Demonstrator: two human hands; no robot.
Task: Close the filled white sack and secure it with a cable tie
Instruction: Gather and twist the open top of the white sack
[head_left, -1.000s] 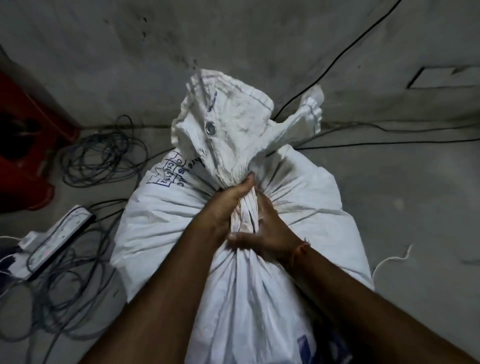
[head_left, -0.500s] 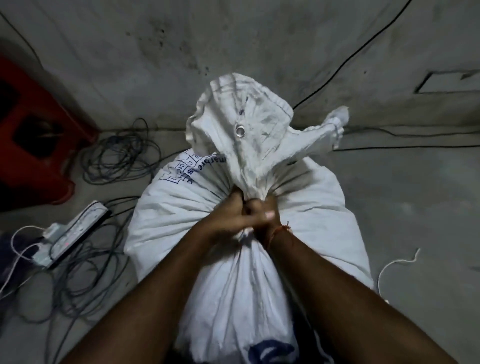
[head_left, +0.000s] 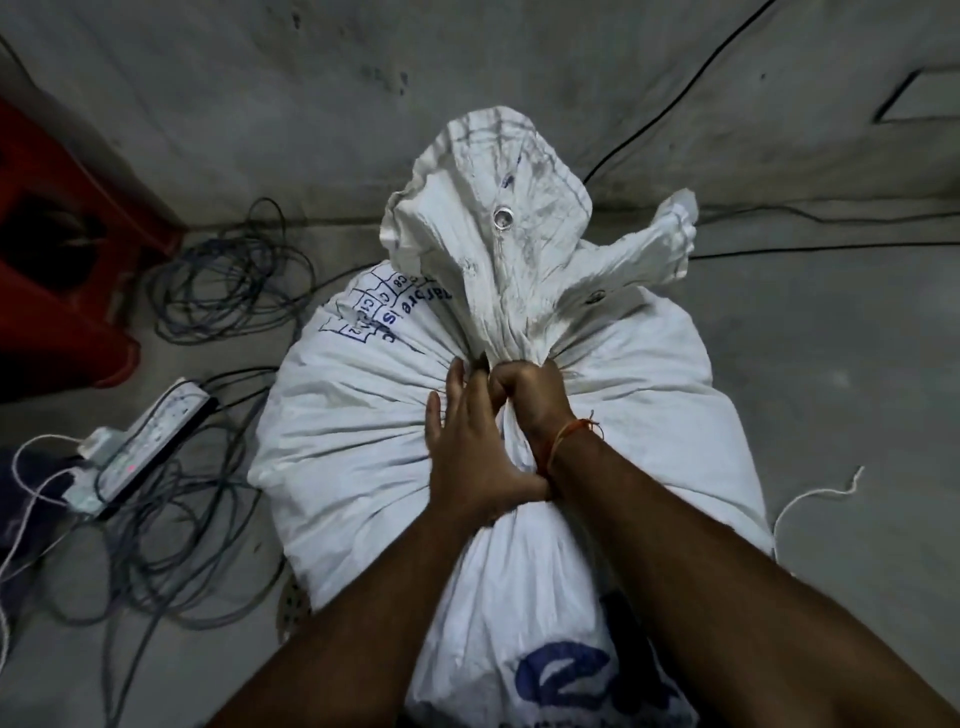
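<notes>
A filled white sack (head_left: 363, 467) with blue print stands on the floor below me. Its top is bunched into a gathered neck (head_left: 511, 332), and the loose mouth flares above it, showing a metal eyelet. My right hand (head_left: 530, 395) is a fist that grips the neck just under the flare; an orange thread circles its wrist. My left hand (head_left: 467, 452) lies flat on the sack beside it, fingers straight and pointing at the neck, thumb against my right wrist. A small dark bit shows between the two hands; I cannot tell what it is. No cable tie is plainly visible.
A red plastic stool (head_left: 62, 291) stands at the left. Loose grey cables (head_left: 228, 280) and a white power strip (head_left: 150, 441) lie on the floor left of the sack. A white string (head_left: 810, 493) lies to the right. Black cables (head_left: 675, 104) run along the grey wall behind.
Half a second ago both hands gripped the neck. My left hand has let go and now lies flat with straight fingers, while my right hand keeps its grip.
</notes>
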